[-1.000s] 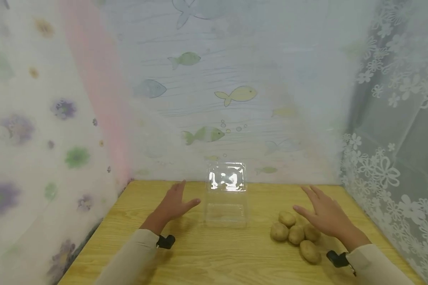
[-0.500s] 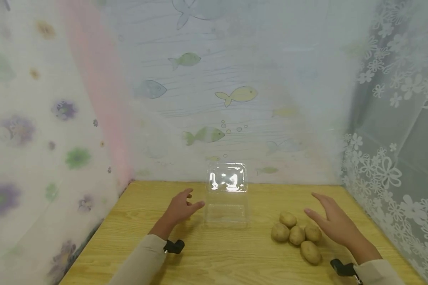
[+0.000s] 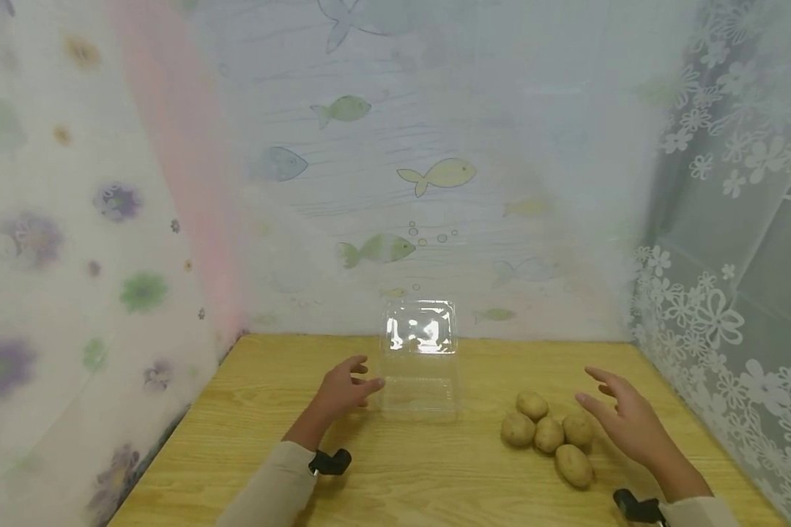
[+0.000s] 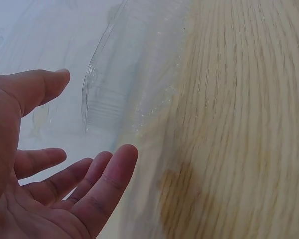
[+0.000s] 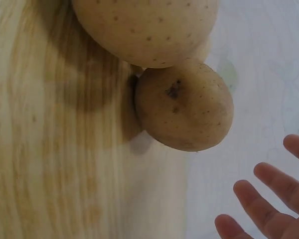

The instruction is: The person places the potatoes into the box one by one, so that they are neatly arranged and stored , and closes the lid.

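A clear plastic clamshell box (image 3: 418, 395) stands on the table with its lid (image 3: 420, 327) raised at the back. My left hand (image 3: 344, 388) is at the box's left side, thumb tip right at its edge in the head view. The left wrist view shows that hand's thumb and fingers spread, nothing between them, before the box wall (image 4: 114, 94). To the right lie several potatoes (image 3: 548, 435) in a cluster. Just right of them hovers my right hand (image 3: 633, 424), its fingers loosely extended and holding nothing. In the right wrist view its fingers (image 5: 261, 201) are apart from a potato (image 5: 185, 107).
The wood-grain table (image 3: 395, 476) runs back to a curtain printed with fish (image 3: 377, 249). Floral sheets hang along the left (image 3: 115, 293) and right (image 3: 712, 315) sides.
My left hand has moved right and slightly toward me, up to the box. The right hand has shifted right and nearer, off from over the potatoes. The box and potatoes have stayed put.
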Available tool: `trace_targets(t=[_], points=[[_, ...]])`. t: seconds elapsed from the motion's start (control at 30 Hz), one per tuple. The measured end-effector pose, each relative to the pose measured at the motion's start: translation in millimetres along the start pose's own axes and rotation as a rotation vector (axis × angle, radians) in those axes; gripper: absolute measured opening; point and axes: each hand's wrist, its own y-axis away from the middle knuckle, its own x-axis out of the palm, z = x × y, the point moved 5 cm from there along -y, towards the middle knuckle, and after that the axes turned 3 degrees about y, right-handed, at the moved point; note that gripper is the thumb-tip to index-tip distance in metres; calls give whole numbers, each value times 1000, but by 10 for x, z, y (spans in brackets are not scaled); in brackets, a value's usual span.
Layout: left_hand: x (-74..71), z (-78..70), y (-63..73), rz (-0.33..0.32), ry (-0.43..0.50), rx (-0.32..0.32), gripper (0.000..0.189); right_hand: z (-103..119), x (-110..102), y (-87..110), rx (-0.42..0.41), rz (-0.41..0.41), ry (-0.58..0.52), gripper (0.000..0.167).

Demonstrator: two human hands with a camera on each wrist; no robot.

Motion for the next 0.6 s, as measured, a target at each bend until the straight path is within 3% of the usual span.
trace_targets(t=[0.3, 0.6], points=[[67, 42, -4, -13, 91, -28, 76, -147, 69, 71, 70, 13, -122, 63], [115, 34, -17, -10, 120, -7, 64, -276, 113, 79, 95, 20, -267, 56]])
